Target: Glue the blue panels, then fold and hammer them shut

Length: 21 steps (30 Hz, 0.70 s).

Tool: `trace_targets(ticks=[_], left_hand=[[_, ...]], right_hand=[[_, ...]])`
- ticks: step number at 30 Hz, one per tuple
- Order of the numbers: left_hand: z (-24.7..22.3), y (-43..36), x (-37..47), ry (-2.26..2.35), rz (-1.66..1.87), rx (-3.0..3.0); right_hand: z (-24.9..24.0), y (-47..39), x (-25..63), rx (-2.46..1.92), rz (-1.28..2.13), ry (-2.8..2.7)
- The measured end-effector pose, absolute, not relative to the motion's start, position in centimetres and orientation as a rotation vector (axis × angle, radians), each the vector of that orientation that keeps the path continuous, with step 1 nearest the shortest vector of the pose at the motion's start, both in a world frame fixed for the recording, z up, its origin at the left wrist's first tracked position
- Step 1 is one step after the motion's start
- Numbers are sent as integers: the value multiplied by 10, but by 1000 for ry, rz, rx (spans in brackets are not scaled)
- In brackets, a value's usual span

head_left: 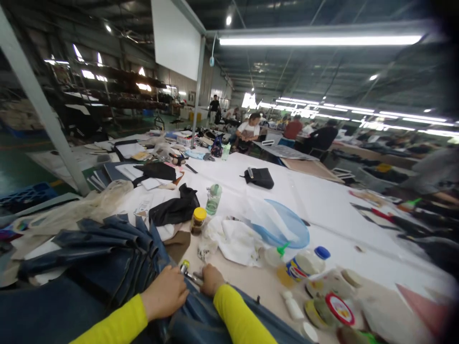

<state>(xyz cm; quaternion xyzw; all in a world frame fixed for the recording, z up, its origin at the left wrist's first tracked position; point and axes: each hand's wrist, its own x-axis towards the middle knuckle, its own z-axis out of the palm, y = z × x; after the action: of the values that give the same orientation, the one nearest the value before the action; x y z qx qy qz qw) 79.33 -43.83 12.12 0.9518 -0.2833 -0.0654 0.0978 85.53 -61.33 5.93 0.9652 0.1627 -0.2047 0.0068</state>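
Observation:
A large dark blue leather-like sheet (96, 277) lies in folds across the front left and continues under both of my hands. My left hand (167, 292) is closed on this sheet, its fingers curled; their tips are partly hidden. Close beside it, my right hand (211, 279) is closed on the end of a short silver tool (193, 277) with a yellow-green part at its far end. The tool slants between the two hands, just over the sheet. Its exact kind is too blurred to tell. Both arms wear yellow sleeves.
Nearby stand a yellow-lidded jar (198, 220), a green bottle (213, 199), a blue-capped bottle (306, 263) and a red-lidded jar (333, 308). A black folded case (260, 177) lies farther back on the white table (308, 203). A person (248, 130) sits beyond it. A metal post (43, 105) rises at left.

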Motion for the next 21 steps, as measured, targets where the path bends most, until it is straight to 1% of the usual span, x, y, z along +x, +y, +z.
trace_targets(ticks=[4, 7, 11, 15, 18, 21], left_hand=[[114, -439, 790, -819, -129, 2808], [116, -439, 789, -774, -113, 2797], [135, -435, 786, -750, -69, 2644], [157, -409, 761, -677, 145, 2464], [159, -372, 721, -492, 249, 2423], [145, -328, 663, -208, 280, 2436]], right_hand=[[62, -611, 847, 3040, -457, 515], [83, -606, 855, 3065, -305, 531], [141, -607, 877, 3083, -22, 589], [206, -621, 879, 3108, 184, 556], [232, -626, 856, 3230, 244, 476], [230, -611, 824, 3403, 122, 662]])
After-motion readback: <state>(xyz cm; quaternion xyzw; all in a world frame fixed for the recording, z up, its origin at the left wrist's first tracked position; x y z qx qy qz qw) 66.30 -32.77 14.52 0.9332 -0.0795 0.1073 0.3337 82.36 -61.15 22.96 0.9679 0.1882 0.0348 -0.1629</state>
